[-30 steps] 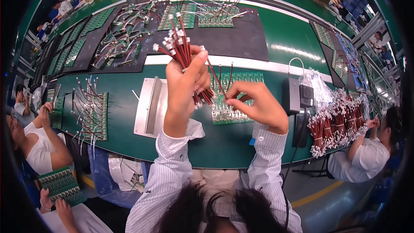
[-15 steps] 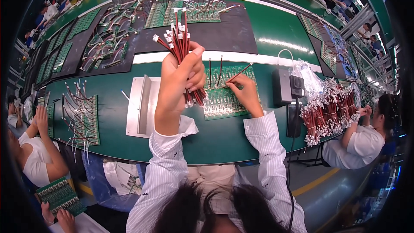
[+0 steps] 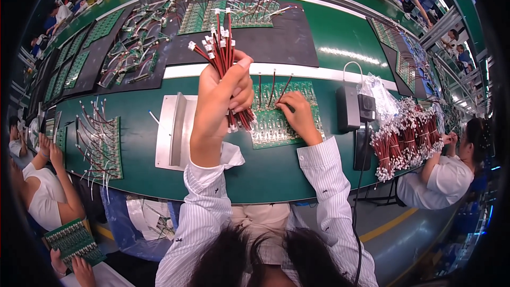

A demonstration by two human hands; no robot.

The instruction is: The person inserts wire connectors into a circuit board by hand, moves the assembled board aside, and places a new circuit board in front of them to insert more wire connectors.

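Observation:
My left hand (image 3: 220,101) is closed around a bundle of red and black connector cables (image 3: 219,64). White plugs stick out above the fist and below it. In front of me a green circuit board panel (image 3: 276,134) lies on the bench, dense with small parts. Two dark red cables stand up from its far edge. With thumb and forefinger pinched, my right hand (image 3: 298,114) holds a single red and black cable (image 3: 285,86) at its lower end, close over the board. The fingers hide where that end meets the panel.
Left of the board stands a metal fixture (image 3: 172,133); beyond it lies a wired panel (image 3: 109,149). Black power adapters (image 3: 348,109) and a heap of bundled cables (image 3: 406,138) are at the right. Dark mats (image 3: 281,40) hold more boards. Co-workers sit on both sides.
My right hand has shifted slightly left, and the cable in it has swung more upright. My left hand and its bundle have stayed in place.

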